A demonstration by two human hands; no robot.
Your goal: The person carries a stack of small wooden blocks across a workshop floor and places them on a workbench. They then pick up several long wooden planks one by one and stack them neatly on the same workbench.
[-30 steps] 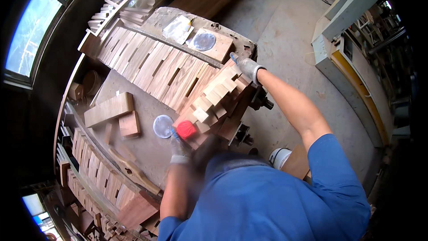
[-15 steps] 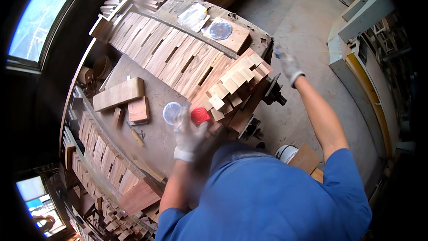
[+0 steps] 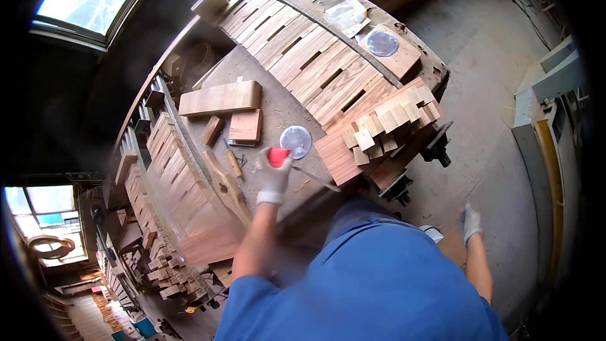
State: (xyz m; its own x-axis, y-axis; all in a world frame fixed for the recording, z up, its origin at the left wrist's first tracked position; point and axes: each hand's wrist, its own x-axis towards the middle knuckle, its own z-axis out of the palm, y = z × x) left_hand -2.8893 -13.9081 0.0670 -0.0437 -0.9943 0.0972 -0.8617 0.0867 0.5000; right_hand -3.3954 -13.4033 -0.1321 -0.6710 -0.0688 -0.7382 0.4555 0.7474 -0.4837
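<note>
Nearest is the person's blue shirt (image 3: 372, 278), with both gloved hands beyond it. The right hand (image 3: 471, 222) is low over the bare floor (image 3: 470, 145), well apart from the stacked wood; whether its fingers are curled or straight cannot be told. The left hand (image 3: 273, 178) grasps a small red object (image 3: 278, 156) between thumb and fingers, over the counter (image 3: 278, 108) and just beside a round translucent disc (image 3: 295, 142). A thin strip (image 3: 320, 180) shows to the right of this hand. To its left lie a shaped wooden piece (image 3: 228, 188) with a hole in it and a slim wooden-handled tool (image 3: 235, 164). To the right, small pale blocks (image 3: 385, 120) are piled on reddish boards (image 3: 336, 159). Farther on sit a small dark block (image 3: 213, 131), a squarish reddish block (image 3: 245, 125) and a long pale block (image 3: 218, 98). Beyond, a row of slotted planks (image 3: 309, 60) runs diagonally, with a second disc (image 3: 382, 43) on a flat board (image 3: 405, 60) past it and a crumpled clear sheet (image 3: 346, 16) farther still.
</note>
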